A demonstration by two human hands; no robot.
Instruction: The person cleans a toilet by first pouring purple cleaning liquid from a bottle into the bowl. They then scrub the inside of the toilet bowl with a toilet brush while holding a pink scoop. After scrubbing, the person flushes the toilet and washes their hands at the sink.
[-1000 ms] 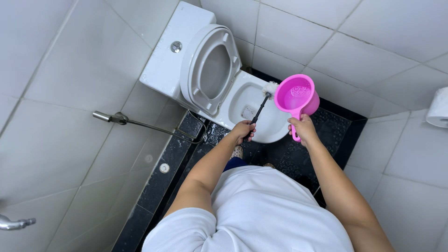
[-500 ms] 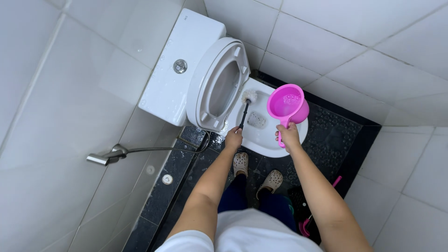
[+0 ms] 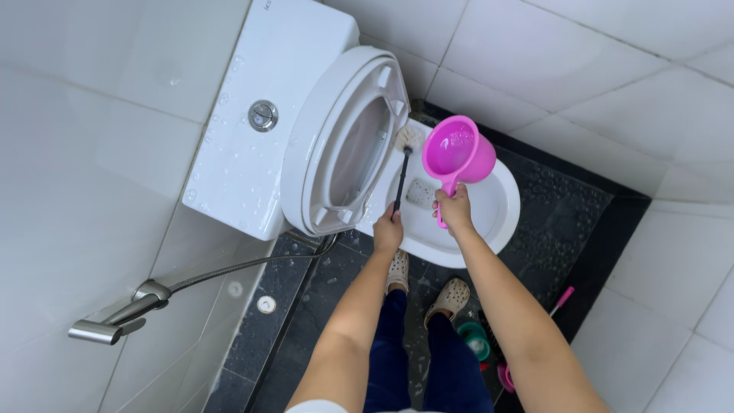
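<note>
Toilet bowl (image 3: 489,222), white, serves as the landmark; its seat and lid (image 3: 344,145) stand raised against the white tank (image 3: 260,130). Your left hand (image 3: 388,233) sits at the bowl's near rim, fingers clenched around the dark handle of a toilet brush (image 3: 401,172), whose pale bristle head touches the bowl's back rim beside the raised seat. Your right hand (image 3: 456,210) hovers over the bowl, fingers wrapped around the handle of a pink scoop (image 3: 456,151), held above the bowl's far side with its mouth tipped toward you. Dark wet floor (image 3: 558,222) surrounds the bowl. A metal spray nozzle (image 3: 107,325) with hose hangs on the tiled wall well left of the bowl. Your beige clogs (image 3: 449,298) stand just in front of it.
</note>
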